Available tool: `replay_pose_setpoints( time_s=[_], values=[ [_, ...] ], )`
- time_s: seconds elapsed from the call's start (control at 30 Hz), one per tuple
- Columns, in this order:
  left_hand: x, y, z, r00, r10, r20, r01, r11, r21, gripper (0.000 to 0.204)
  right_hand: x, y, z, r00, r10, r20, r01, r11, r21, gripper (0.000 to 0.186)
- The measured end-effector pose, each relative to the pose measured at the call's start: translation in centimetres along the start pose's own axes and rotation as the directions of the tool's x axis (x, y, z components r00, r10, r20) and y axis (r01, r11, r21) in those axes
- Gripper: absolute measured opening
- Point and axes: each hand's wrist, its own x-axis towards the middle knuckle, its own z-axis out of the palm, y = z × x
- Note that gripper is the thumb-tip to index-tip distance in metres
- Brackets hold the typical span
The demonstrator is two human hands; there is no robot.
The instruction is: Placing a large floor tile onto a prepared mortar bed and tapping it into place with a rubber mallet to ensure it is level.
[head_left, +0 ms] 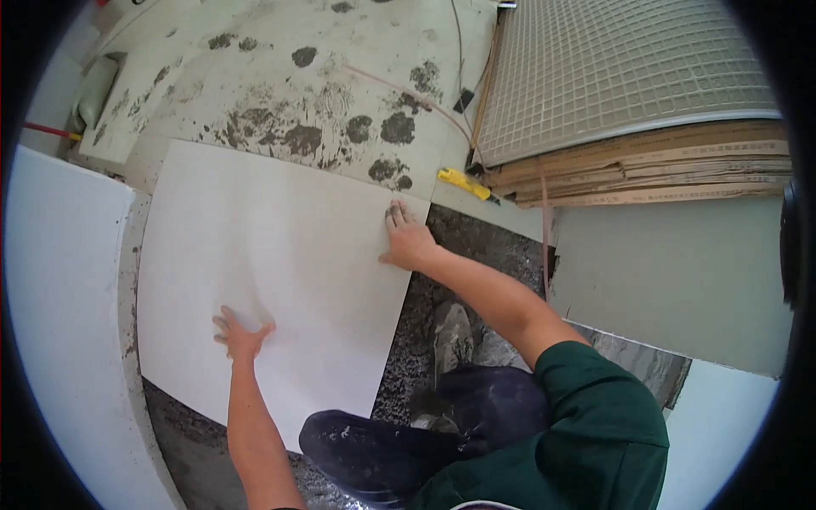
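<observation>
A large white floor tile lies on dark, wet-looking mortar, its far edge against pale flooring. On its lower left part rests my left hand, fingers spread and palm down. My right hand presses flat near the tile's far right corner, fingers stretched out. Neither hand grips anything. What lies beneath the tile is hidden.
Past the tile, mortar clumps dot the pale floor. A yellow-handled tool lies beyond the right corner. Stacked tiles with a gridded back and flattened cardboard stand at right. A white wall borders the left.
</observation>
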Motion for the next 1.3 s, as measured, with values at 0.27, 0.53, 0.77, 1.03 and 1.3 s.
replay_pose_setpoints(
  time_s=[0.27, 0.53, 0.77, 1.03, 1.3],
  values=[
    [-0.3, -0.3, -1.1, 0.999, -0.034, 0.024, 0.033, 0.999, 0.035, 0.151, -0.6, -1.9, 0.6, 0.998, -0.059, 0.008, 0.060, 0.992, -0.108, 0.112],
    [-0.9, 0.5, -1.5, 0.999, -0.037, 0.039, 0.036, 0.999, 0.034, 0.151, -1.2, -2.5, -0.2, 0.991, -0.091, 0.102, 0.109, 0.977, -0.183, 0.116],
    [-1.2, 0.9, -1.6, 0.998, -0.054, 0.032, 0.054, 0.999, 0.009, 0.151, -1.2, -2.3, 0.2, 0.990, -0.092, 0.106, 0.110, 0.977, -0.181, 0.119],
    [-1.3, 1.0, -1.7, 0.998, -0.042, 0.045, 0.042, 0.999, -0.003, 0.153, -1.0, -2.1, 0.8, 0.988, -0.094, 0.119, 0.111, 0.984, -0.140, 0.118],
    [-1.1, 0.8, -1.5, 0.998, -0.045, 0.042, 0.045, 0.999, 0.010, 0.152, -1.0, -2.3, 0.6, 0.991, -0.095, 0.099, 0.114, 0.973, -0.200, 0.122]
  ],
)
